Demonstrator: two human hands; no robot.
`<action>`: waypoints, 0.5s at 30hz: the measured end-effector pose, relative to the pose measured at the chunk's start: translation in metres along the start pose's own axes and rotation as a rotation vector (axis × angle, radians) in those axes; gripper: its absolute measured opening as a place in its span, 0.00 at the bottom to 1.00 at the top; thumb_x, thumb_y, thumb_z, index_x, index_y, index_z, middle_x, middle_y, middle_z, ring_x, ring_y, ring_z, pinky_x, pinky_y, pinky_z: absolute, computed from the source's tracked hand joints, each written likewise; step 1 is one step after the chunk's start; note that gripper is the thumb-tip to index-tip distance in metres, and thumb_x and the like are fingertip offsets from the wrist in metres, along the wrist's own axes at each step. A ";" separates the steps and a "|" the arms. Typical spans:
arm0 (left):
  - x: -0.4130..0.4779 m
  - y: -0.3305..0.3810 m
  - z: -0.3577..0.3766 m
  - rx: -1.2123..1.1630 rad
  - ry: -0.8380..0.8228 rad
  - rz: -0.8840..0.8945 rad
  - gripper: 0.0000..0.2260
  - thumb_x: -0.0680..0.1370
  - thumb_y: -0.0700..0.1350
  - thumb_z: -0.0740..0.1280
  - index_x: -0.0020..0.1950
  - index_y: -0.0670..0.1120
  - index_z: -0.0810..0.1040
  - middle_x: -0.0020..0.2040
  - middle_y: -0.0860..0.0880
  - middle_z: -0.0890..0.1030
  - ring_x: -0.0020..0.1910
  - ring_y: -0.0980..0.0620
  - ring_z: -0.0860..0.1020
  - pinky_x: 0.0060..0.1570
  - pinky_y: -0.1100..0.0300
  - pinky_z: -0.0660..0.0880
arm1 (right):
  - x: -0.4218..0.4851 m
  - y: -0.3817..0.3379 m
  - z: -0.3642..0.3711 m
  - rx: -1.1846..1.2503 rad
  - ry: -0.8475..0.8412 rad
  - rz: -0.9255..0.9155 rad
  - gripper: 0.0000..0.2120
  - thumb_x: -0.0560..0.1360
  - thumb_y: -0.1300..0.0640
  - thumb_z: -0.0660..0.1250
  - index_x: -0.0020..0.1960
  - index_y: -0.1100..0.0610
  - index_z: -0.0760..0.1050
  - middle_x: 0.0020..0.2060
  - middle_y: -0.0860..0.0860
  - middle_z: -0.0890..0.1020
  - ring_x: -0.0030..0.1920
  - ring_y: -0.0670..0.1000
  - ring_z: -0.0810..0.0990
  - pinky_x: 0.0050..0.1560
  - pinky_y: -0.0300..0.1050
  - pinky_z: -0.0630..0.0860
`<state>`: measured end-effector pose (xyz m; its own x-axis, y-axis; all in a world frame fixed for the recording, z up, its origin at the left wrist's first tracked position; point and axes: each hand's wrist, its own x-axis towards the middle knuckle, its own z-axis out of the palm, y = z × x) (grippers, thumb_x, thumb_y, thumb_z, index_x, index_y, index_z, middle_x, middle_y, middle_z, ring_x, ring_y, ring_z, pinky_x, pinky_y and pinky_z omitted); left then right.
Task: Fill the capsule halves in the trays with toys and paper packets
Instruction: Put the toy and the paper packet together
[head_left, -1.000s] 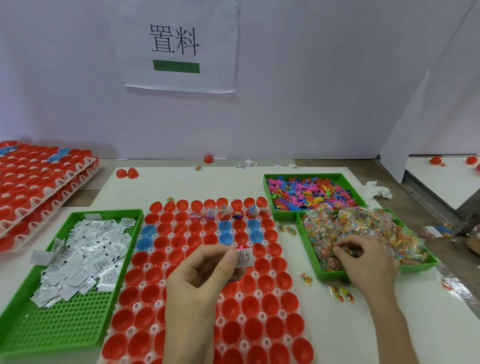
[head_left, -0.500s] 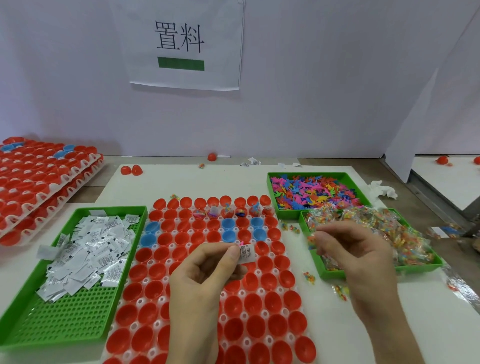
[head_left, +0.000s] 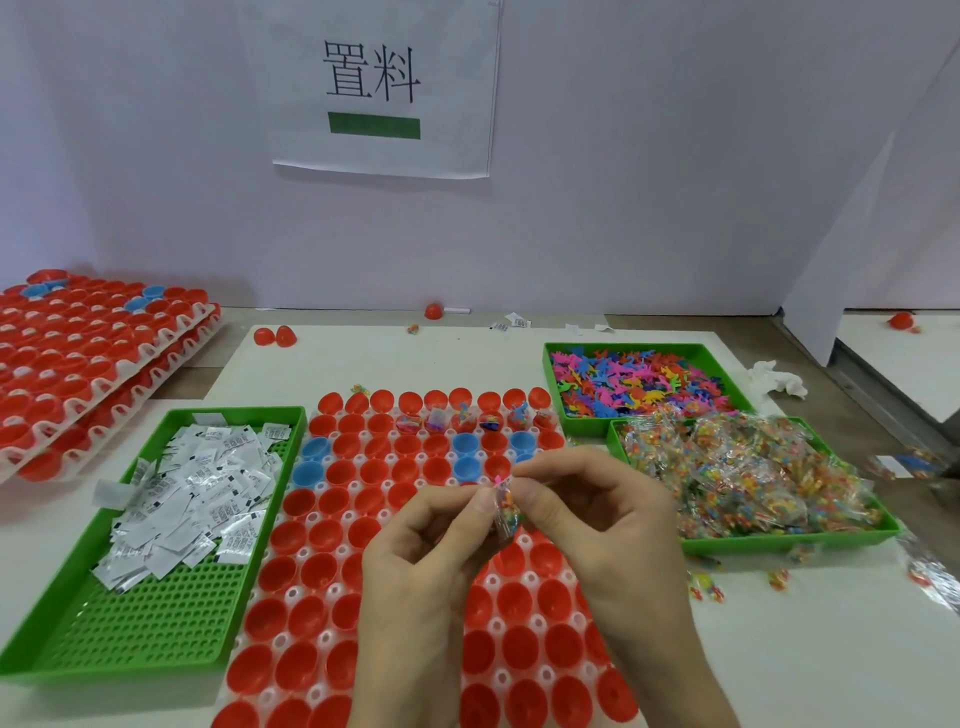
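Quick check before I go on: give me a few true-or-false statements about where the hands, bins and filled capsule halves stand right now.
1. Both hands, left hand and right hand, meet over the white capsule tray. True.
2. The green bin of white paper packets sits right of that tray. False: it sits left.
3. The hands pinch a small clear packet of colourful toys. True.
4. Every capsule half is filled. False: only some in the second row from the far edge hold items.

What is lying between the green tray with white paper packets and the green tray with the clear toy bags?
In the head view, the capsule tray of red and blue halves lies between the packet tray and the bag tray; both hands hover over it.
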<state>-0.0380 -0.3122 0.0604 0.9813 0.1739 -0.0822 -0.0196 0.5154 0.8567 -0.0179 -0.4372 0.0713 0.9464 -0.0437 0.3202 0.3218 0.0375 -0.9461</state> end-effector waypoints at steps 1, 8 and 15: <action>0.000 0.001 0.000 -0.028 -0.009 -0.022 0.13 0.62 0.48 0.75 0.41 0.42 0.87 0.43 0.41 0.85 0.43 0.49 0.85 0.43 0.62 0.81 | -0.001 0.001 0.001 -0.006 0.007 -0.014 0.04 0.68 0.56 0.75 0.42 0.49 0.85 0.39 0.50 0.86 0.40 0.48 0.85 0.43 0.36 0.79; -0.002 0.003 -0.004 0.003 -0.050 -0.031 0.13 0.64 0.45 0.82 0.46 0.42 0.87 0.49 0.40 0.86 0.51 0.46 0.85 0.49 0.61 0.81 | -0.003 0.003 0.002 -0.229 0.040 -0.223 0.08 0.72 0.63 0.76 0.45 0.52 0.83 0.41 0.47 0.82 0.44 0.51 0.83 0.43 0.37 0.77; -0.001 0.003 -0.014 0.164 -0.030 0.085 0.13 0.63 0.49 0.78 0.45 0.48 0.88 0.45 0.43 0.87 0.47 0.46 0.86 0.46 0.63 0.81 | -0.002 0.005 -0.001 -0.080 -0.152 -0.008 0.10 0.74 0.51 0.72 0.55 0.45 0.83 0.49 0.46 0.84 0.49 0.49 0.84 0.49 0.37 0.79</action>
<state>-0.0415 -0.2991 0.0559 0.9828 0.1843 0.0076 -0.0739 0.3555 0.9318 -0.0177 -0.4382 0.0656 0.9391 0.1081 0.3262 0.3322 -0.0418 -0.9423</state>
